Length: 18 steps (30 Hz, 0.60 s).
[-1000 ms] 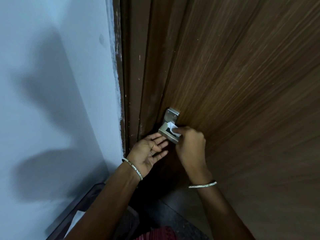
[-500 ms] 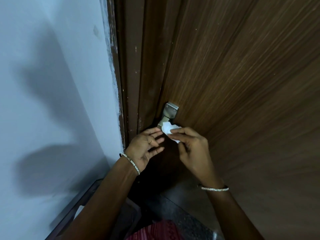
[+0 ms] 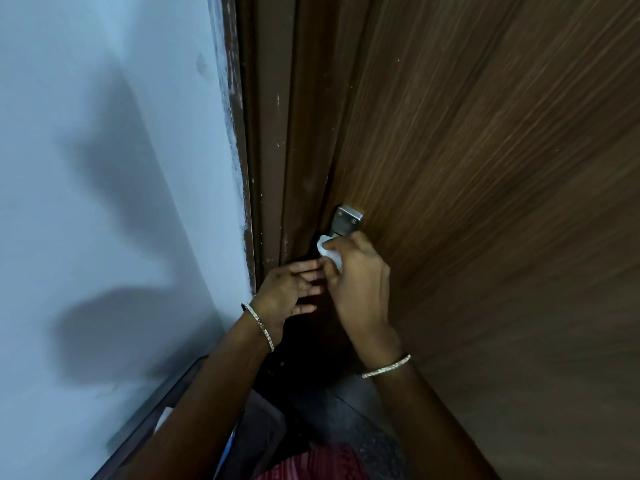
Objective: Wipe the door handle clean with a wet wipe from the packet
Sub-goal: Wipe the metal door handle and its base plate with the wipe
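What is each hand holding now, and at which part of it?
The right hand pinches the bunched white wet wipe by its lower side, just below the door handle. The left hand, with straight fingers, holds nothing.

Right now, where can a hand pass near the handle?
Free: door face above and right of the handle. Crowded: just below it, where right hand pinches the wipe and left hand spreads open beside the frame.

wall (image 3: 104,168) left | frame (image 3: 270,133) between wall and door (image 3: 485,168) | handle (image 3: 348,220) on door, near its left edge | wipe (image 3: 327,251) against handle's underside, held in right hand (image 3: 360,282) | left hand (image 3: 287,292) just left of right hand, below handle | floor (image 3: 346,410) beneath both
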{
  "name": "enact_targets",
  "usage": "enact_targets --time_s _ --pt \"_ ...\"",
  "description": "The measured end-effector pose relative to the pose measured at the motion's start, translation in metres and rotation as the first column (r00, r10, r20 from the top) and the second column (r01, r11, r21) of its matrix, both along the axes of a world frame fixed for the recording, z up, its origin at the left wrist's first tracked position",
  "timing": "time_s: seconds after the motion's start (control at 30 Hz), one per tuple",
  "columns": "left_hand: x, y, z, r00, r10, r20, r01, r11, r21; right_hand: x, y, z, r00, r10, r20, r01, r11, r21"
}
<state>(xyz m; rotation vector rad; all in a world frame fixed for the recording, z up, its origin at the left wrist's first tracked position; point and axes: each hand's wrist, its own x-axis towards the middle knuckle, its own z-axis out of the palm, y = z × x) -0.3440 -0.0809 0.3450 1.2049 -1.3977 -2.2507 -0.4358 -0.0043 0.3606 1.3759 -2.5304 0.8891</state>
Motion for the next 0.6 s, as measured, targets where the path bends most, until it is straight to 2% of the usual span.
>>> enact_targets --time_s 0.17,0.43,0.6 --pt "0.002 0.005 0.001 0.999 0.037 -0.011 -0.037 0.999 0.004 0.014 -0.009 -0.01 0.99 -0.109 -0.093 0.107 0.994 -0.026" --pt "0.007 0.005 0.001 0.999 0.035 -0.024 -0.035 0.999 -0.002 0.003 0.027 -0.015 0.989 -0.147 -0.011 0.146 0.988 -0.059" --pt "0.011 0.004 -0.002 0.999 0.027 -0.023 -0.027 1.0 -0.008 0.005 0.01 -0.009 0.99 -0.131 -0.055 0.132 0.991 0.014"
